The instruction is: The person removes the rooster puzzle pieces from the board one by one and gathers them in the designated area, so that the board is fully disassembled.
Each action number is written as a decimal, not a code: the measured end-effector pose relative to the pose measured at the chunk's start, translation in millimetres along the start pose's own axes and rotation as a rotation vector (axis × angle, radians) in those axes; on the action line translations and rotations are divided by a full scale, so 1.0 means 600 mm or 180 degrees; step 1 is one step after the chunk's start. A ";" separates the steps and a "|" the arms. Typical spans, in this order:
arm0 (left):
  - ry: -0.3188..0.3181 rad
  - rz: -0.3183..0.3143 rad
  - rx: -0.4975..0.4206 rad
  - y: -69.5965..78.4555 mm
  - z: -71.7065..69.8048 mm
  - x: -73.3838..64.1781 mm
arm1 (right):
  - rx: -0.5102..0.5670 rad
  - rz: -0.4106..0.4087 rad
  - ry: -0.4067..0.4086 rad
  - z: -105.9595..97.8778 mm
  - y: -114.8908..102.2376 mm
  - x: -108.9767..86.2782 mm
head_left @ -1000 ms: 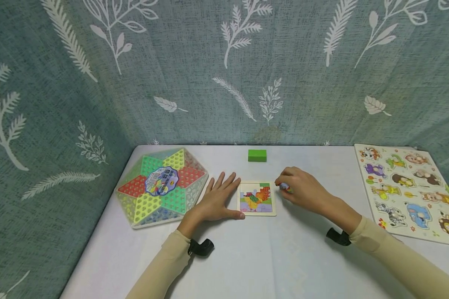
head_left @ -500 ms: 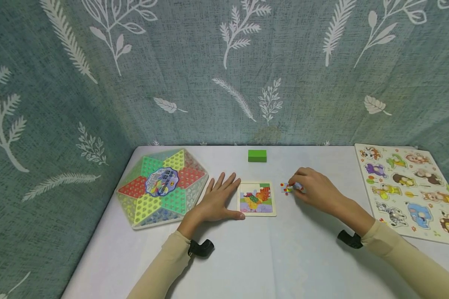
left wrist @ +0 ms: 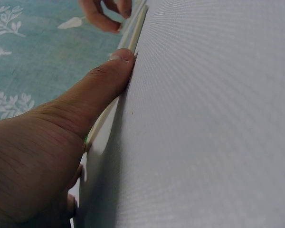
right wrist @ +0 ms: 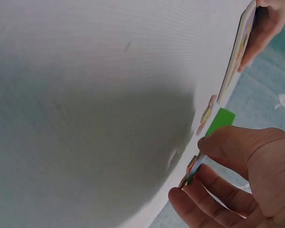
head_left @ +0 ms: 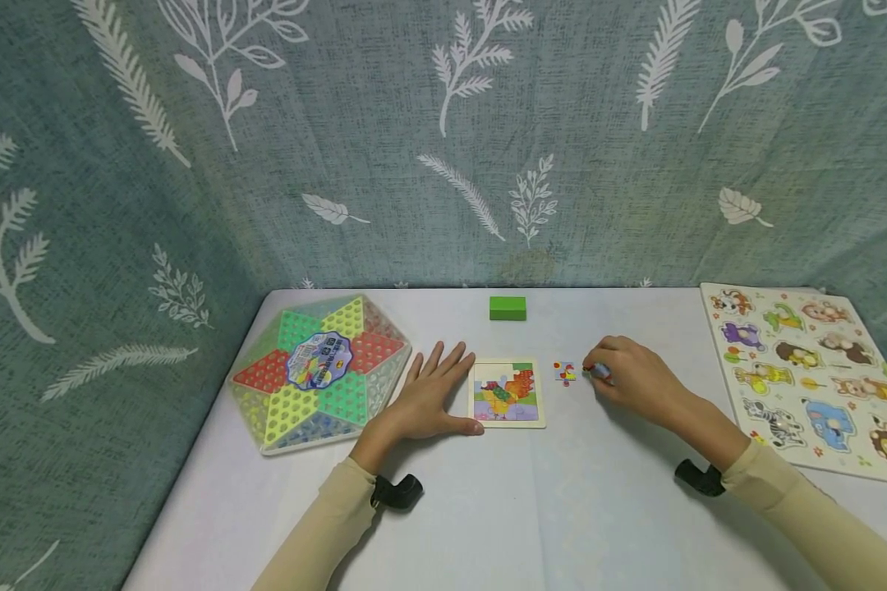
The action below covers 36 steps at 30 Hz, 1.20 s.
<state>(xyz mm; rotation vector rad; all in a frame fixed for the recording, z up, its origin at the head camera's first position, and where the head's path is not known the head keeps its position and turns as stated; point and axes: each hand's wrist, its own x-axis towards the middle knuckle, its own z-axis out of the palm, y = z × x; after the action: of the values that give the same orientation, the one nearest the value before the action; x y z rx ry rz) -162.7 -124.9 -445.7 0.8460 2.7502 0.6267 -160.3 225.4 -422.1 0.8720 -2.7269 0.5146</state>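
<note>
A small square jigsaw puzzle (head_left: 504, 398) with a bird picture lies in a pale wooden frame on the table. My left hand (head_left: 432, 398) lies spread along its left side, fingers straight, with the thumb touching the frame's near-left corner; the left wrist view shows that thumb (left wrist: 99, 85) against the frame edge. To the right of the frame, a loose puzzle piece (head_left: 564, 372) lies flat. Just beyond it, my right hand (head_left: 636, 382) pinches another puzzle piece (right wrist: 192, 166) between thumb and fingertips, close above the table. Its picture is mostly covered by the fingers.
A green block (head_left: 507, 309) stands behind the puzzle. On the left lies a hexagonal Chinese checkers set (head_left: 318, 373) in clear packaging. An animal peg puzzle board (head_left: 806, 377) lies at the right edge. A patterned curtain (head_left: 443, 148) hangs behind the table.
My right hand has moved right, away from the frame. One loose piece is now uncovered on the table beside the frame, while another stays in the fingers. My left hand has kept its place.
</note>
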 end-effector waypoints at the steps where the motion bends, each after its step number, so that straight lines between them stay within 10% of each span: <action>1: -0.0003 -0.0004 0.0003 0.000 0.000 0.000 | -0.0003 -0.0006 -0.0004 0.001 0.001 0.000; 36: -0.0005 -0.0004 -0.0007 0.002 -0.002 -0.002 | 0.0068 0.0011 -0.0250 0.008 0.001 0.008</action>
<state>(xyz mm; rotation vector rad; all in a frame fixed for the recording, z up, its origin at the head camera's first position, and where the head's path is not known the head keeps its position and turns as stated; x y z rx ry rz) -161.4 -125.1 -443.9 0.8439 2.7480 0.6284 -164.9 221.3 -424.8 0.9116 -2.7989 0.5218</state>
